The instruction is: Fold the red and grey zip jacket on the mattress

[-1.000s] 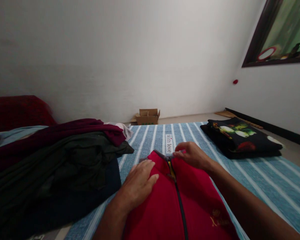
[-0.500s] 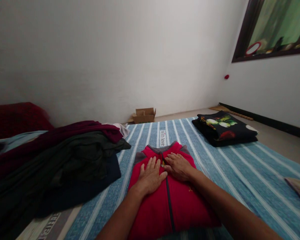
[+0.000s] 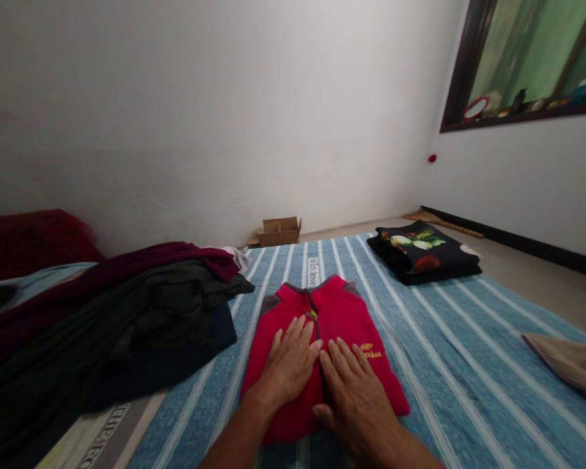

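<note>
A folded red jacket [image 3: 381, 381] with grey shoulder patches, a dark front zipper and a yellow chest logo lies front up on the striped blue bedsheet [image 3: 449, 365]. On its left half, beside the zipper, my left hand [image 3: 293, 358] rests flat with fingers stretched out. My right hand [image 3: 354, 391] lies flat on the lower right half, below the logo, its fingers spread. Neither hand grips anything. The collar points away from me.
A heap of dark green [image 3: 170, 306] and maroon clothes [image 3: 151, 260] covers the left side. Folded black patterned clothes [image 3: 434, 257] sit at the far right. A beige cloth [image 3: 561, 358] lies at the right edge. An open cardboard box [image 3: 279, 231] stands beyond the bed.
My right hand has moved down the jacket toward me, uncovering the logo. My left hand is slightly lower. The jacket's lower edge now shows nearer the hands, and the view has shifted a little.
</note>
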The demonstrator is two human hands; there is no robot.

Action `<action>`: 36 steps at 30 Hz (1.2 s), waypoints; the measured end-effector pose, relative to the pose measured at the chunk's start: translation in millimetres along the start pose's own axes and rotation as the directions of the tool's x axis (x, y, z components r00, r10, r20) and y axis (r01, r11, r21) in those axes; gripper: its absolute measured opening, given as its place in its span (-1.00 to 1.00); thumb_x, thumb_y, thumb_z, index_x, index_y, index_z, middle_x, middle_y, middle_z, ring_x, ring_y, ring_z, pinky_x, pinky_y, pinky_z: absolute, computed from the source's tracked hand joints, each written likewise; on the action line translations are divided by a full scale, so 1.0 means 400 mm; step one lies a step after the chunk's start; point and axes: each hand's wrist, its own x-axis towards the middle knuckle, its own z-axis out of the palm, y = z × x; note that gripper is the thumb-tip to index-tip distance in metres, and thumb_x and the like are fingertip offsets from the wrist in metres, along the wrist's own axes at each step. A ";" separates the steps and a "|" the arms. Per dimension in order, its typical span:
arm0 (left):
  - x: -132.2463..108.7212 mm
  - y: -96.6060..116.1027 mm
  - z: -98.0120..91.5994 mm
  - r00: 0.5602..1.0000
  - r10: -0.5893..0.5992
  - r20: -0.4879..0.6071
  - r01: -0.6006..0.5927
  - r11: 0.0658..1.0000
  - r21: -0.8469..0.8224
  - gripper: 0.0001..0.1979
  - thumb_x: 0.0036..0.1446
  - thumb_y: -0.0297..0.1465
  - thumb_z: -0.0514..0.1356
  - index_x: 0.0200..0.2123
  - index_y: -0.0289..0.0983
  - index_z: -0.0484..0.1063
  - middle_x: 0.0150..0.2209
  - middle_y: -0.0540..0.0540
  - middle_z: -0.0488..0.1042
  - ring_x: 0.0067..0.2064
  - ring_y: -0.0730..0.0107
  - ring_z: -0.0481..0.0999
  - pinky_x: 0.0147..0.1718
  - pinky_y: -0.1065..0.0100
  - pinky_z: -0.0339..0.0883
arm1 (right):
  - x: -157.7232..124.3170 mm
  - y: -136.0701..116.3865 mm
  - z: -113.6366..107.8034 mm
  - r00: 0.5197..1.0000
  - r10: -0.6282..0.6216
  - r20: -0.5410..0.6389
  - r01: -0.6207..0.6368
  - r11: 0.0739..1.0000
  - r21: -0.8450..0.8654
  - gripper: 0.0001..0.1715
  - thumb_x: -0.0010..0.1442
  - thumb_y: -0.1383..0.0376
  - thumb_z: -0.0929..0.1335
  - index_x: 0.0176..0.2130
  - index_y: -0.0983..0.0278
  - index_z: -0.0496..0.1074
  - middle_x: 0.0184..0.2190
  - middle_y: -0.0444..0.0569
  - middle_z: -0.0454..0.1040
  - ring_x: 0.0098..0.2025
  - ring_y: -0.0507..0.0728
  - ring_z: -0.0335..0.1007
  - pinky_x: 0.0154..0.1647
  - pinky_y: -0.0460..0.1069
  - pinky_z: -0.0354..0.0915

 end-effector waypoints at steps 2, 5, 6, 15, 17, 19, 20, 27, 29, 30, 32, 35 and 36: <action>-0.008 0.003 0.015 0.999 0.013 0.036 -0.014 0.999 0.031 -0.54 0.25 -0.35 -0.17 0.17 -0.21 0.20 0.29 -0.19 0.00 0.32 0.16 -0.12 0.19 -0.07 -0.17 | -0.008 0.008 0.016 0.999 -0.025 -0.045 0.025 1.000 -0.009 -0.17 0.15 -0.03 0.28 0.25 0.35 0.09 0.26 0.16 0.02 0.30 0.32 -0.16 0.28 0.23 -0.11; -0.003 -0.005 0.034 0.998 0.030 0.047 -0.033 0.998 0.059 -0.54 0.25 -0.36 -0.18 0.18 -0.21 0.18 0.30 -0.17 -0.02 0.32 0.16 -0.13 0.19 -0.08 -0.16 | -0.013 0.015 0.025 0.991 -0.068 -0.117 0.068 0.998 -0.001 -0.21 0.15 0.00 0.29 0.23 0.34 0.13 0.24 0.14 0.07 0.29 0.30 -0.10 0.27 0.22 -0.06; 0.000 -0.008 0.038 0.998 0.034 0.044 -0.037 0.998 0.058 -0.54 0.26 -0.36 -0.18 0.18 -0.20 0.19 0.30 -0.17 -0.02 0.32 0.15 -0.13 0.18 -0.09 -0.16 | -0.015 0.018 0.024 0.987 -0.077 -0.137 0.080 0.997 0.012 -0.24 0.15 0.02 0.30 0.21 0.34 0.17 0.23 0.13 0.11 0.28 0.29 -0.07 0.26 0.22 -0.04; -0.031 0.049 0.007 0.989 -0.043 -0.144 0.034 0.997 -0.062 -0.46 0.25 -0.20 -0.15 0.22 -0.32 0.10 0.29 -0.23 0.00 0.32 0.20 -0.12 0.22 0.02 -0.17 | -0.103 0.127 -0.055 0.788 0.494 -0.367 -0.287 0.823 0.491 -0.56 0.15 0.08 0.23 -0.10 0.29 0.42 -0.06 0.13 0.45 0.02 0.26 0.34 0.05 0.16 0.25; -0.044 0.074 0.009 0.986 0.005 -0.166 -0.015 0.998 -0.059 -0.46 0.25 -0.19 -0.15 0.23 -0.30 0.08 0.30 -0.20 -0.04 0.32 0.20 -0.16 0.23 0.02 -0.19 | -0.118 0.146 -0.066 0.753 0.632 -0.181 -0.383 0.646 0.661 -0.47 0.10 0.00 0.26 -0.09 0.30 0.40 -0.11 0.12 0.48 -0.08 0.26 0.41 -0.09 0.11 0.34; -0.051 0.091 0.022 0.989 0.032 -0.145 -0.040 0.998 -0.050 -0.43 0.24 -0.14 -0.13 0.24 -0.28 0.06 0.31 -0.19 -0.07 0.33 0.17 -0.18 0.23 -0.01 -0.20 | -0.128 0.154 -0.065 0.739 0.674 -0.001 -0.428 0.470 0.772 -0.36 0.05 -0.05 0.29 -0.04 0.34 0.36 -0.17 0.12 0.50 -0.16 0.26 0.45 -0.20 0.08 0.37; -0.051 0.096 0.031 0.991 0.035 -0.128 -0.041 0.998 -0.046 -0.41 0.23 -0.12 -0.13 0.25 -0.27 0.04 0.31 -0.18 -0.08 0.33 0.15 -0.19 0.22 -0.04 -0.21 | -0.130 0.155 -0.060 0.737 0.674 0.059 -0.433 0.404 0.805 -0.33 0.03 -0.05 0.30 -0.02 0.36 0.33 -0.21 0.12 0.51 -0.19 0.25 0.47 -0.23 0.06 0.38; -0.052 0.096 0.055 0.998 0.031 -0.059 -0.034 0.998 -0.053 -0.39 0.23 -0.08 -0.15 0.27 -0.23 -0.01 0.32 -0.17 -0.13 0.33 0.10 -0.21 0.19 -0.17 -0.25 | -0.124 0.147 -0.014 0.667 0.740 0.089 -0.357 0.212 0.910 -0.39 -0.04 -0.02 0.37 -0.10 0.31 0.28 -0.44 -0.08 0.51 -0.39 0.18 0.47 -0.39 -0.01 0.33; -0.055 0.096 0.052 0.999 0.032 -0.044 -0.035 0.997 -0.063 -0.39 0.23 -0.07 -0.16 0.27 -0.23 -0.02 0.32 -0.17 -0.15 0.33 0.10 -0.21 0.19 -0.17 -0.27 | -0.113 0.144 -0.012 0.624 0.775 0.096 -0.388 0.201 0.900 -0.40 -0.05 -0.05 0.36 -0.14 0.29 0.30 -0.56 -0.15 0.45 -0.48 0.16 0.44 -0.49 -0.03 0.29; -0.056 0.097 0.053 0.999 0.033 -0.038 -0.035 0.997 -0.067 -0.39 0.23 -0.07 -0.16 0.27 -0.22 -0.02 0.32 -0.17 -0.15 0.33 0.10 -0.21 0.19 -0.18 -0.27 | -0.105 0.143 -0.013 0.610 0.786 0.102 -0.398 0.193 0.897 -0.40 -0.04 -0.06 0.35 -0.13 0.29 0.30 -0.59 -0.17 0.43 -0.49 0.16 0.43 -0.52 -0.03 0.27; -0.055 0.095 0.058 0.999 0.032 -0.035 -0.034 0.997 -0.072 -0.38 0.22 -0.07 -0.15 0.27 -0.21 -0.02 0.32 -0.16 -0.16 0.33 0.10 -0.21 0.19 -0.18 -0.27 | -0.090 0.144 -0.015 0.600 0.789 0.128 -0.395 0.154 0.906 -0.37 -0.04 -0.07 0.34 -0.10 0.28 0.28 -0.60 -0.17 0.43 -0.49 0.16 0.44 -0.51 -0.03 0.29; -0.050 0.086 0.080 0.997 0.039 -0.066 -0.044 0.996 -0.071 -0.37 0.21 -0.04 -0.16 0.27 -0.19 -0.03 0.32 -0.14 -0.15 0.33 0.12 -0.20 0.19 -0.19 -0.26 | -0.071 0.150 -0.008 0.611 0.772 0.176 -0.398 0.107 0.911 -0.34 -0.08 -0.04 0.37 -0.09 0.30 0.27 -0.56 -0.12 0.48 -0.46 0.18 0.46 -0.46 -0.02 0.32; -0.049 0.082 0.088 0.996 0.042 -0.084 -0.048 0.996 -0.070 -0.37 0.21 -0.02 -0.18 0.27 -0.17 -0.03 0.32 -0.13 -0.14 0.33 0.13 -0.19 0.19 -0.19 -0.26 | -0.067 0.152 -0.003 0.619 0.765 0.181 -0.410 0.118 0.905 -0.35 -0.09 -0.02 0.38 -0.11 0.31 0.28 -0.55 -0.10 0.50 -0.46 0.18 0.46 -0.46 -0.02 0.32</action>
